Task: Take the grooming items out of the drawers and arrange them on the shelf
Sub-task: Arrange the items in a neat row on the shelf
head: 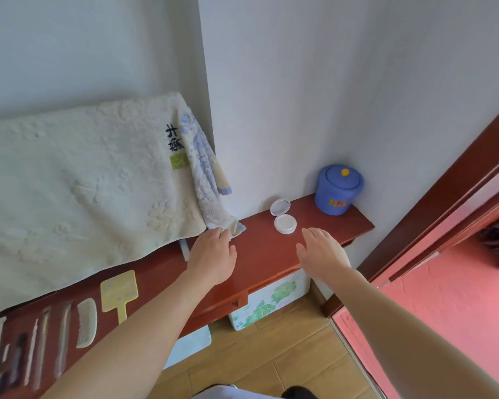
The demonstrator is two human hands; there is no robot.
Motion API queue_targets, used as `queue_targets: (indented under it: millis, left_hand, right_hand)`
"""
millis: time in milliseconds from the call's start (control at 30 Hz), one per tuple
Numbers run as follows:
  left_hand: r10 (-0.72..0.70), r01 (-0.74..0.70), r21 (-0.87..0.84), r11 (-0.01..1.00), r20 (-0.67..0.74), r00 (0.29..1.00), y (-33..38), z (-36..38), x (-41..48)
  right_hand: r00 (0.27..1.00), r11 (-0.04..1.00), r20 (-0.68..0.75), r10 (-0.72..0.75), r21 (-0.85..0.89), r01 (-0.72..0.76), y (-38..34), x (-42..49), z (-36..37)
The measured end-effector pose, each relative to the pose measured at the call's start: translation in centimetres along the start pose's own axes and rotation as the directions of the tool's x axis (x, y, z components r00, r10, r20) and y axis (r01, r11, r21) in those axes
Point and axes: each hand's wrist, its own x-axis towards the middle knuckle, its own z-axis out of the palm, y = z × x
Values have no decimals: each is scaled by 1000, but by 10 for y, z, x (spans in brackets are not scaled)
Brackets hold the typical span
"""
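Note:
A red-brown wooden shelf (260, 249) runs from lower left to the wall corner. On its left end lie a yellow hand mirror (118, 293), a pale comb (86, 322) and several thin grooming tools (41, 352) in a row. An open white compact (283, 217) sits near the wall, and a blue lidded jar (337, 190) stands in the corner. My left hand (212, 254) hovers flat over the shelf, its fingertips at the corner of a floral cloth. My right hand (321, 253) is spread flat just below the compact. Neither holds anything.
A cream towel (78, 182) and a blue floral cloth (205, 174) drape over the shelf's left part. A floral box (271, 298) and a white mat (189, 345) sit on the wood floor beneath. A red door frame (444, 203) and pink floor lie to the right.

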Motion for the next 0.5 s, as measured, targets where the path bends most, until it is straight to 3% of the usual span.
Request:
queue_targets:
  millis: [267, 500]
  left_hand:
    - [-10, 9, 9, 1000, 60, 998, 20, 12, 51]
    - [-142, 142, 10, 990, 59, 988, 52, 28, 82]
  right_hand:
    - [997, 996, 30, 65, 60, -67, 38, 39, -2]
    - [992, 996, 118, -50, 81, 40, 81, 94, 1]
